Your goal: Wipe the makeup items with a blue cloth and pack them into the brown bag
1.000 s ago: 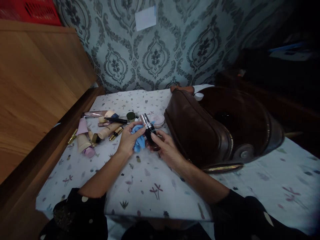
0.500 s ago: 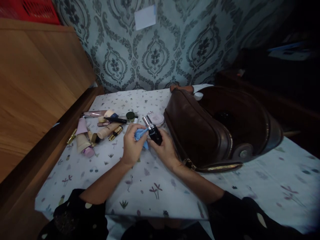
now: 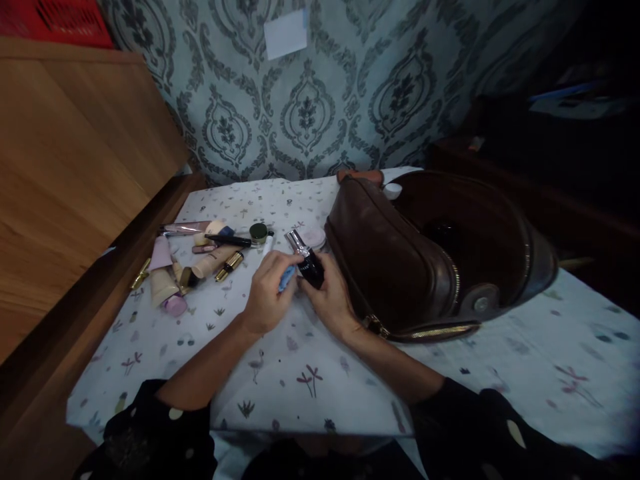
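My right hand [image 3: 330,297] is closed around a black cosmetic bottle [image 3: 311,268] with a silver top, held tilted above the tablecloth. Bunched in my closed left hand [image 3: 270,293] is a light blue cloth [image 3: 287,279], mostly hidden by the fingers. Its fingertips touch the bottle near the silver collar. Behind the bottle lies a round pale compact [image 3: 314,237]. To the right stands an open brown leather bag [image 3: 385,260], close beside my right hand; something dark inside it is hard to make out.
Several cosmetics lie at the left, among them a beige tube [image 3: 163,287], a black pencil-like stick [image 3: 227,240], a gold-and-black tube [image 3: 230,267] and a dark-lidded jar [image 3: 258,232]. A wooden cabinet [image 3: 85,133] borders the left side. The patterned wall [image 3: 307,120] rises behind the table.
My left fingers have shifted up and over the bottle's collar, so less of the blue cloth shows. The bottle stays in my right hand. The whole view has moved slightly.
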{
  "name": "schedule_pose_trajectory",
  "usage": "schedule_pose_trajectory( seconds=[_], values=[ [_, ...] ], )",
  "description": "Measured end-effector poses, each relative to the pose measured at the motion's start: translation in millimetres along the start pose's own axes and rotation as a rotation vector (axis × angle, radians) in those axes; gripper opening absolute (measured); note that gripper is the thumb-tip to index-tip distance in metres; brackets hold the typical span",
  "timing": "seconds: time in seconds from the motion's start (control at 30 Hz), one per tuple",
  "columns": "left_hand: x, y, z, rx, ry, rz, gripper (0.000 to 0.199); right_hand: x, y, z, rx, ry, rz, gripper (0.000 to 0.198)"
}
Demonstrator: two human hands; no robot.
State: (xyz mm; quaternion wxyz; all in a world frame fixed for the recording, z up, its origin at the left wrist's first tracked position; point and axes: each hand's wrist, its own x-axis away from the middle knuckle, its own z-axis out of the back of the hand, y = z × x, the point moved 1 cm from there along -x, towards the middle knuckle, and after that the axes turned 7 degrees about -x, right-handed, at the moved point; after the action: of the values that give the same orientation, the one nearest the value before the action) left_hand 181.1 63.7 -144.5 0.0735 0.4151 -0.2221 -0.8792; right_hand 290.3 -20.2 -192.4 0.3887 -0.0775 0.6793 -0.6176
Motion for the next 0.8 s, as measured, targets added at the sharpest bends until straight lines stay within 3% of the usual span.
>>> schedule_pose_trajectory(
  seconds=[0.1,0.2,0.33,0.4,0.63,0.8],
  values=[
    [-5.7,-4.6,6.1,0.084,0.0,0.24,0.015,0.6,-2.4,-0.7,0.034,0.0,-0.003,0.032],
    [-12.6,-15.8,12.2,0.308,0.071,0.584,0.029,1.8,-7.2,-1.3,0.032,-0.024,-0.015,0.036],
    [-16.6,-28.1,10.8,0.786,-0.143,0.828,0.047,5.1,-11.5,-3.6,0.004,-0.133,-0.092,0.036],
    [-16.0,-30.1,8.6,0.895,-0.189,0.887,0.048,6.7,-13.2,-4.0,0.039,-0.162,-0.124,0.036],
    [-15.8,-30.9,3.6,0.884,0.028,0.918,0.043,10.2,-24.6,-0.8,0.059,-0.279,-0.043,0.041],
    [-13.9,-36.3,0.3,0.862,0.103,0.934,0.045,7.7,-18.3,-2.2,0.082,-0.18,-0.086,0.039]
  ],
)
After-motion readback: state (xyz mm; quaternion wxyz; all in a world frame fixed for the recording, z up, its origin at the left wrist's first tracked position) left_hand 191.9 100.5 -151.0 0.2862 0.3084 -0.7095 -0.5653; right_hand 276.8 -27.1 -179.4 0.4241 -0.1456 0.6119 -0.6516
